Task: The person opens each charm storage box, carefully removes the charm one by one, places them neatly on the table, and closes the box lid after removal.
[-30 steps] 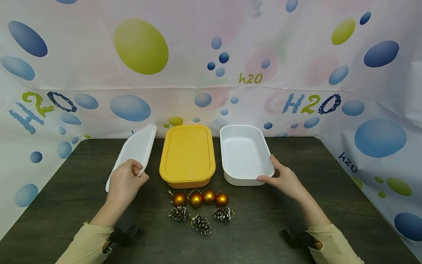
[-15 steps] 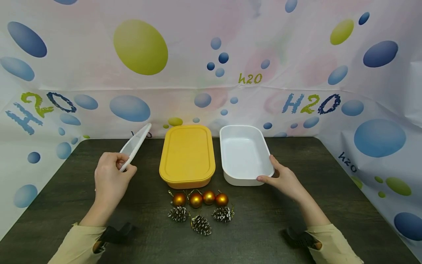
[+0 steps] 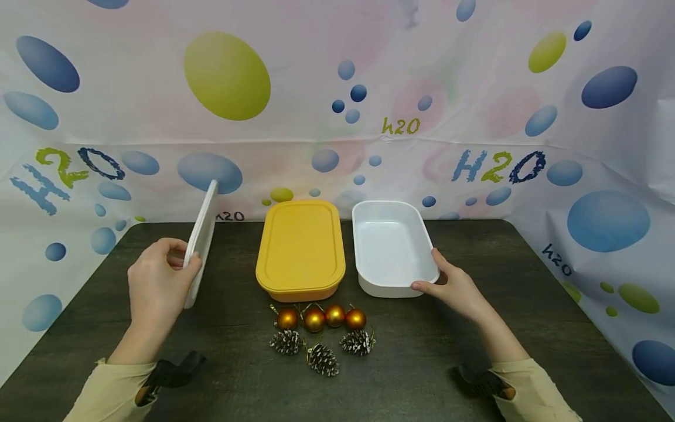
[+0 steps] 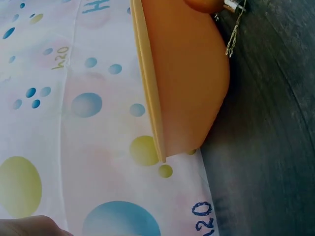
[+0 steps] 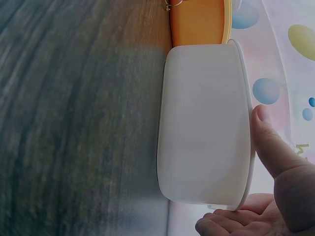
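Note:
My left hand (image 3: 160, 281) pinches a white plastic lid (image 3: 201, 234) between thumb and fingers. The lid stands on edge, seen nearly side-on, at the left of the table. In the left wrist view only a bit of the hand shows at the bottom left corner, and the lid is out of sight. My right hand (image 3: 456, 290) holds the near right corner of an open white food container (image 3: 387, 290), which has nothing in it. The right wrist view has the thumb (image 5: 268, 142) at the container's rim and the fingers round its side.
Between lid and white container sits a yellow lidded container (image 3: 300, 246). In front of it lie several gold Christmas balls (image 3: 314, 320) in a row, then three frosted pine cones (image 3: 323, 359). A patterned backdrop (image 3: 327, 70) closes off the table's back and sides.
My left hand has moved left and turned the lid from a leaning, face-showing tilt to nearly upright on edge. The right hand and the white container have stayed put.

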Demonstrator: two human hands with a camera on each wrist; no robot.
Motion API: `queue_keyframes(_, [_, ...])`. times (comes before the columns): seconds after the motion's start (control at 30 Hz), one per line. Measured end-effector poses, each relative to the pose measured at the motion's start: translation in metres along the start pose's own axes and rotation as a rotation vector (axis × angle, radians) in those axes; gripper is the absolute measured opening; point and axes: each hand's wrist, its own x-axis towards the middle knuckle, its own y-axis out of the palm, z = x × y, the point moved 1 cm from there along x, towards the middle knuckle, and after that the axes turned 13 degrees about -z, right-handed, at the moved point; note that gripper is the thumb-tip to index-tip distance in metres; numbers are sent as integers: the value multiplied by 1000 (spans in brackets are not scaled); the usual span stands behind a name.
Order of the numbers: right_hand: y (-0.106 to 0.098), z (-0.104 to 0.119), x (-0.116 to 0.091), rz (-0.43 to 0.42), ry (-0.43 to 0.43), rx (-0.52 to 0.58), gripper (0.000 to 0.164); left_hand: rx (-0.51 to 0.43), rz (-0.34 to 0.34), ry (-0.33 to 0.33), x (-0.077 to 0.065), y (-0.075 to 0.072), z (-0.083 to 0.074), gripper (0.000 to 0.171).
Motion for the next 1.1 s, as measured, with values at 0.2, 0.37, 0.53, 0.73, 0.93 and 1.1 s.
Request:
queue_keyframes(0.2, [0, -1, 0, 0, -4, 4, 101, -16, -35, 1, 4, -3, 3, 28])
queue_keyframes(0.37, [0, 0, 0, 0, -13, 3, 100, -14, -53, -18, 5, -6, 7, 27])
queue_keyframes(0.53, [0, -3, 0, -1, -4, 4, 101, 23, -29, -97, 8, -8, 10, 29])
queue_keyframes(0.73, [0, -1, 0, -4, -3, 7, 101, -3, -38, -147, 12, -12, 16, 32])
queue_keyframes(0.93, [1, 0, 1, -4, -7, 5, 101, -54, -18, -341, 20, -18, 29, 36])
queue_keyframes(1.1, [1, -1, 1, -4, -6, 6, 101, -318, 5, -679, 28, -22, 39, 29])
